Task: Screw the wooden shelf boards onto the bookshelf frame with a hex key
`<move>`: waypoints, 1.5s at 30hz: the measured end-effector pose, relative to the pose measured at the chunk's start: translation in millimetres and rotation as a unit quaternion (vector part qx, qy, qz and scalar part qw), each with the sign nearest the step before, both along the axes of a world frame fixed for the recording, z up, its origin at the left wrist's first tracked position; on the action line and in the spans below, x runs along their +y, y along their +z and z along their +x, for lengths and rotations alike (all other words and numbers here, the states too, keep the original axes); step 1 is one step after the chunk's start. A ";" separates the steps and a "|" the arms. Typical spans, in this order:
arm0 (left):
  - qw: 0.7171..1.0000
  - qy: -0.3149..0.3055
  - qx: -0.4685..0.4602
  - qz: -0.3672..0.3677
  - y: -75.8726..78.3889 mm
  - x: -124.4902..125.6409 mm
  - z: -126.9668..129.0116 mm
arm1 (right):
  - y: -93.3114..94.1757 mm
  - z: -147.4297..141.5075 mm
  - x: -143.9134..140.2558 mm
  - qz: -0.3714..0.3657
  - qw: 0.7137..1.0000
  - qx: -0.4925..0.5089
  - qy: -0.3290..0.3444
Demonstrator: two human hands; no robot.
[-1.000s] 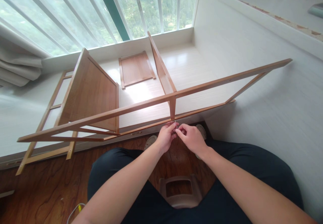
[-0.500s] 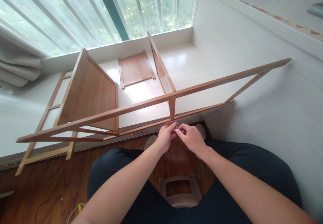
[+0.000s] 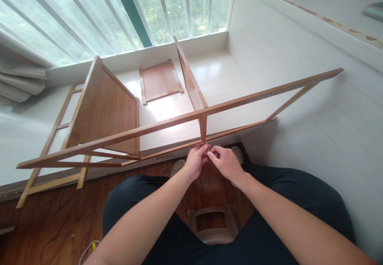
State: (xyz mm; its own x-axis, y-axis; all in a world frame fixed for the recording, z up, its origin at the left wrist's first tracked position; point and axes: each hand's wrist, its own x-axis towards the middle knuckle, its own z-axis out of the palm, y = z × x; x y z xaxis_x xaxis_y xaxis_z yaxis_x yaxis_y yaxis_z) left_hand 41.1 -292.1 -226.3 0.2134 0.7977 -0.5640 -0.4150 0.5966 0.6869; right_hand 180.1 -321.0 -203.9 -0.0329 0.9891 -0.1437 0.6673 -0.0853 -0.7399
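Just beyond the fingertips, the wooden frame [image 3: 167, 123] is a warm honey brown with fine straight grain. Its panels [image 3: 110, 113] beyond the fingers are a deeper reddish brown. Under the hands, the floor [image 3: 54, 225] is dark walnut with swirling grain. The platform [image 3: 233, 81] past the fingers is pale off-white. The trousers [image 3: 299, 193] behind them are dark navy.

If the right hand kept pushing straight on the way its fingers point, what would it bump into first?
Most likely the left hand, whose fingertips already meet the right hand around a tiny metal piece just under the lower rail of the wooden frame.
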 end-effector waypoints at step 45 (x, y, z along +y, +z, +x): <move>1.000 -0.003 -0.006 -0.003 7.5 -1.0 1.1 | 3.2 0.5 2.0 -0.017 1.000 0.025 0.005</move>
State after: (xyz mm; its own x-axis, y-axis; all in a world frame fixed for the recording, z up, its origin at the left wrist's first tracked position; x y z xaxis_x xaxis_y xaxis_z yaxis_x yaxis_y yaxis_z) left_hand 42.2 -293.1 -218.8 0.2261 0.7929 -0.5658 -0.4196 0.6035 0.6780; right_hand 180.5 -319.0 -200.8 -0.0513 0.9833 -0.1748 0.6307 -0.1039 -0.7690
